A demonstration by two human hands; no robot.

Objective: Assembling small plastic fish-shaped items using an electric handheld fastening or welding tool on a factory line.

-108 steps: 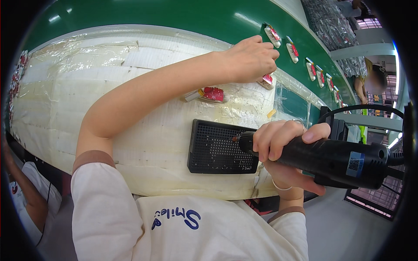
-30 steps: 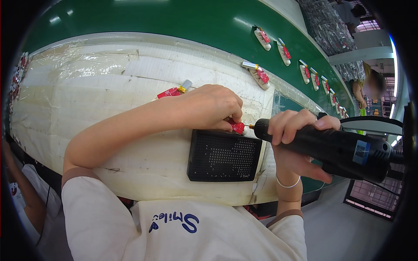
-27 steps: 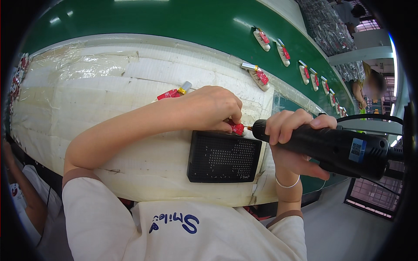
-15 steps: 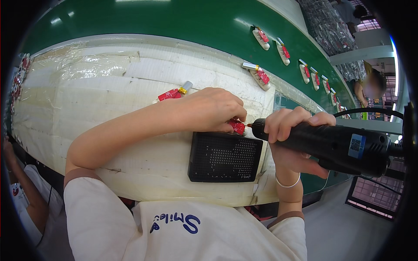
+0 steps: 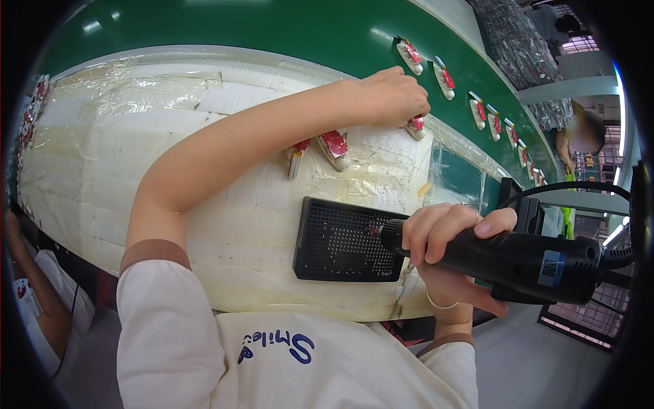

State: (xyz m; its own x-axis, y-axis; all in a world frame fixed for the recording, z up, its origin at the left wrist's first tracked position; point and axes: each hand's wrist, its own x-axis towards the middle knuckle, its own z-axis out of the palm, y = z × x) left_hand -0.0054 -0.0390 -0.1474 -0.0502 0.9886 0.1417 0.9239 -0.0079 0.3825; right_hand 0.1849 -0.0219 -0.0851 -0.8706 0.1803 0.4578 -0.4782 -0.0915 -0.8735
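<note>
My right hand [image 5: 446,245] is wrapped round a black electric screwdriver [image 5: 518,267]. Its tip points left, over a black perforated tray [image 5: 310,262] whose holes hold small silver bits that look like screws. Far out at the right of the pale work surface, my left hand [image 5: 395,99] has its fingers curled round a small white piece with a red top [image 5: 417,128]; most of that piece is hidden under the hand. Between my left forearm and the tray lie a similar red-topped piece [image 5: 334,144] and another with a silver cylinder [image 5: 294,165].
Several more red-topped pieces [image 5: 443,80] are lined up on the green table [image 5: 272,27] beyond. A cable [image 5: 572,184] runs from the screwdriver's side at the right. Another person [image 5: 584,133] is at the far right, and a person's arm [image 5: 44,300] shows at the left.
My left hand has let go of the red-topped piece near the screwdriver and moved away to the far piece. The screwdriver tip has dropped over the tray.
</note>
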